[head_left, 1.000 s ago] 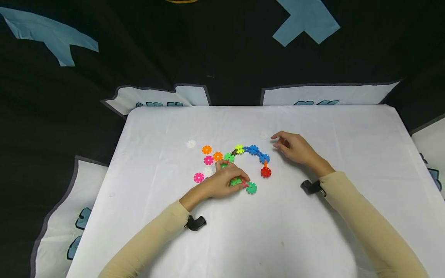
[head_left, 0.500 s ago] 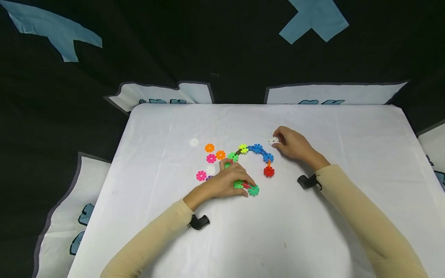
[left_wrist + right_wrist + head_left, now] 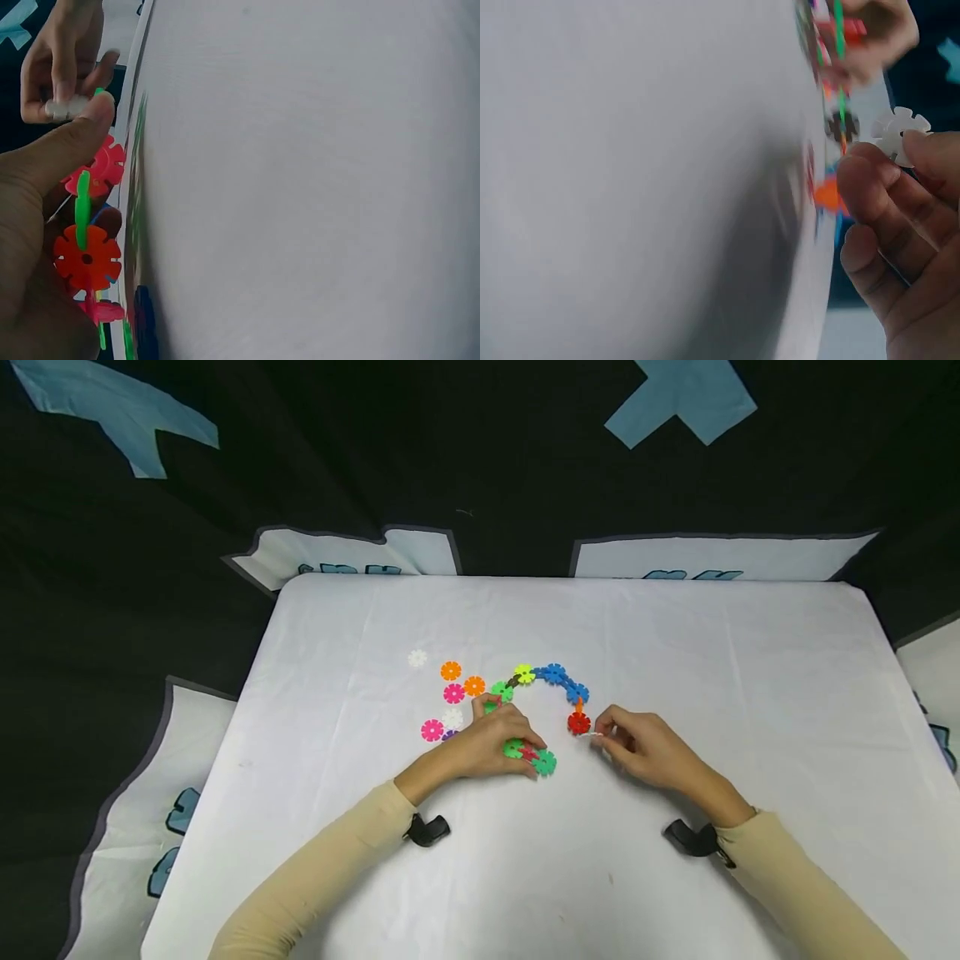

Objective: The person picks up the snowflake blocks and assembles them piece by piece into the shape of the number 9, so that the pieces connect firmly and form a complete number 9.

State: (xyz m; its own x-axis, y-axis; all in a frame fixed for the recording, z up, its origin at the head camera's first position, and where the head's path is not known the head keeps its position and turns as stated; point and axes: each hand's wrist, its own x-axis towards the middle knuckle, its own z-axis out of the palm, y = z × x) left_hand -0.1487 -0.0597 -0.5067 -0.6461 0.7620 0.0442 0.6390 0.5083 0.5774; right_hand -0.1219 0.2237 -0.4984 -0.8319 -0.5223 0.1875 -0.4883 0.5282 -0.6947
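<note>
Notched plastic flower discs are joined into a curved chain. My left hand (image 3: 498, 742) holds its near-left part, fingers and thumb around green and pink discs; a green disc (image 3: 544, 763) sticks out past the thumb. From there the chain arcs through a yellow disc (image 3: 524, 674) and blue discs (image 3: 554, 673) to a red disc (image 3: 578, 723) at its right end. Between thumb and forefinger, my right hand (image 3: 643, 747) pinches a white flower disc (image 3: 900, 131), seen edge-on in the head view right by the red disc. The left palm hides part of the chain.
Loose discs lie left of the chain: orange (image 3: 451, 671), pink (image 3: 432, 730), white (image 3: 452, 718) and a partly hidden purple one (image 3: 450, 736). Another white disc (image 3: 417, 657) lies farther back. A white cloth covers the table (image 3: 375, 877); a dark curtain (image 3: 360, 452) hangs behind.
My right hand has picked up the white disc from behind the chain's right side and brought it toward me, beside the red disc. The left hand keeps its hold on the chain.
</note>
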